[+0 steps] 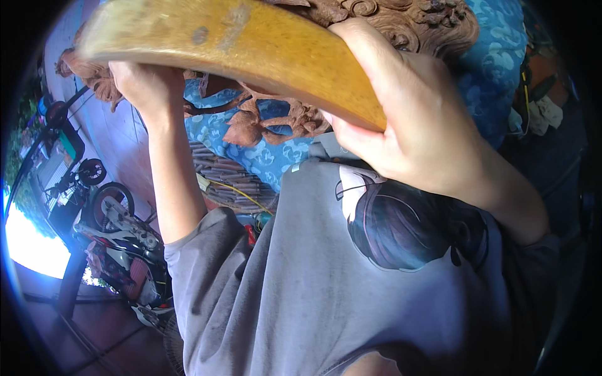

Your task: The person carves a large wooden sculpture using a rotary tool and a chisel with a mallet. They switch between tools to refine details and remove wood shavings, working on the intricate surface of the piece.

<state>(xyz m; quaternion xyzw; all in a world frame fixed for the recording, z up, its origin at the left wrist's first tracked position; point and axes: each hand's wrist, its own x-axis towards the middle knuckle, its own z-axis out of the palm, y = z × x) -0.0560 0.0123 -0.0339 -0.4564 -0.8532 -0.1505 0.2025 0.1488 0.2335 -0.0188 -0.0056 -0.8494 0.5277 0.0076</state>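
Close in front of me, a yellow-brown wooden mallet [251, 47] stretches across the upper view, its left end smeared by motion. My right hand [407, 103] is closed around its right end. Behind and below the left end is my left hand [150, 88]; it looks curled closed, but the mallet covers most of its fingers and whatever they hold. A reddish-brown wood carving [248, 125] with scrolls and leaf-like openwork lies beyond both hands, partly hidden by the mallet.
Blue patterned cloth [492, 88] lies under the carving. Near my left elbow are a bundle of rod-like tools [229, 175] and a yellow cord [244, 194]. A parked motorbike [125, 244] stands at the left. Crumpled cloth [545, 116] and other items sit at the far right.
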